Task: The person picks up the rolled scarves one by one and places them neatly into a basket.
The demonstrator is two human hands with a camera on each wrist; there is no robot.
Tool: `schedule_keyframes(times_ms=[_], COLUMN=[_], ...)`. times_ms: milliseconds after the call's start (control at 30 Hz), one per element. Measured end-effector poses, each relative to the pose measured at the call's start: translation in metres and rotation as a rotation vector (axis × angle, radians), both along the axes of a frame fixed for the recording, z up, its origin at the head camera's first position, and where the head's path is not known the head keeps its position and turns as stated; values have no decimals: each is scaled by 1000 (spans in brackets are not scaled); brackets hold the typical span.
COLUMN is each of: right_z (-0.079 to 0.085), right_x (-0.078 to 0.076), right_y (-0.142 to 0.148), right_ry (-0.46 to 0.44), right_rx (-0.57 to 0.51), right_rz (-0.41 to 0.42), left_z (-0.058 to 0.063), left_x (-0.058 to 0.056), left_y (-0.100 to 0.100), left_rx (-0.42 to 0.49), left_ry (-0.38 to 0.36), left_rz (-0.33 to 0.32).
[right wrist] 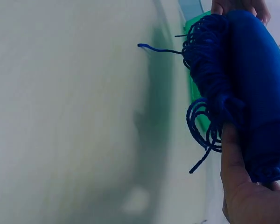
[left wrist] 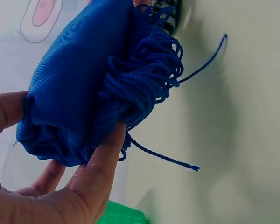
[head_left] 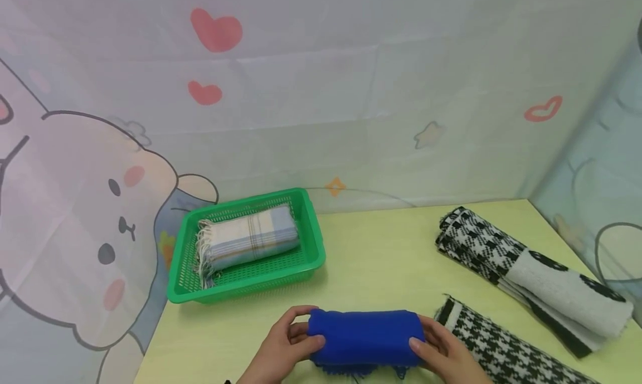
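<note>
Both hands hold a rolled blue scarf by its two ends, raised above the table near its front edge. The left hand grips the left end, thumb on the near side and fingers behind. At the other end, the right hand pinches the roll in the same way. Dark blue twisted fringe bunches along one side of the roll in the left wrist view, with loose strands sticking out. In the right wrist view the fringe hangs in loops beside the thumb.
A green plastic basket stands at the back left, holding a folded plaid scarf with white fringe. Along the right lie a folded black-and-white scarf and a houndstooth one. A printed cloth hangs behind the yellow-green table.
</note>
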State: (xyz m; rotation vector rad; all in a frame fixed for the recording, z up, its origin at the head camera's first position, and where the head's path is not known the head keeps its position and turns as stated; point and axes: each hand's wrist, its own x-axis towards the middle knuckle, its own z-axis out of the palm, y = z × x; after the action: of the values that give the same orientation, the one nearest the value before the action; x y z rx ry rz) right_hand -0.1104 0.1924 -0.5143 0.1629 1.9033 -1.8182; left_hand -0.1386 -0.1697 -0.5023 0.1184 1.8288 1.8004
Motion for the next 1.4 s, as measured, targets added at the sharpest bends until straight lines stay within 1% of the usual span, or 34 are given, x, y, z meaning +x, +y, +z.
schedule_keyframes(times_ms=[67, 133, 200, 267, 433, 533, 667, 833, 1000, 1167, 1400], right_z=[6, 10, 14, 18, 26, 31, 37, 43, 48, 53, 58], right_x=[-3, -6, -9, -12, -17, -19, -22, -26, -32, -38, -46], right_y=[-1, -2, -3, -5, -7, -9, -13, -19, -25, -31, -38], right_ry=[9, 22, 34, 56, 121, 127, 129, 165, 172, 194, 254], right_rx=[-17, -30, -31, -17, -38, -57, -63, -90, -94, -113, -129], right_rz=[15, 29, 30, 27, 38, 39, 27, 18, 10, 18, 54], left_z=[14, 22, 30, 35, 45, 51, 57, 64, 71, 75, 78], left_x=[2, 2, 1, 0, -3, -4, -6, -9, -11, -14, -19], left_y=[4, 6, 6, 6, 2, 0, -2, -6, -11, -16, -23], left_rx=[25, 26, 25, 28, 53, 62, 57, 35, 21, 13, -24], left_ry=[-2, -12, 1, 8, 22, 30, 41, 48, 61, 82, 83], left_rz=[47, 75, 85, 89, 81, 82, 85, 92, 96, 109, 155])
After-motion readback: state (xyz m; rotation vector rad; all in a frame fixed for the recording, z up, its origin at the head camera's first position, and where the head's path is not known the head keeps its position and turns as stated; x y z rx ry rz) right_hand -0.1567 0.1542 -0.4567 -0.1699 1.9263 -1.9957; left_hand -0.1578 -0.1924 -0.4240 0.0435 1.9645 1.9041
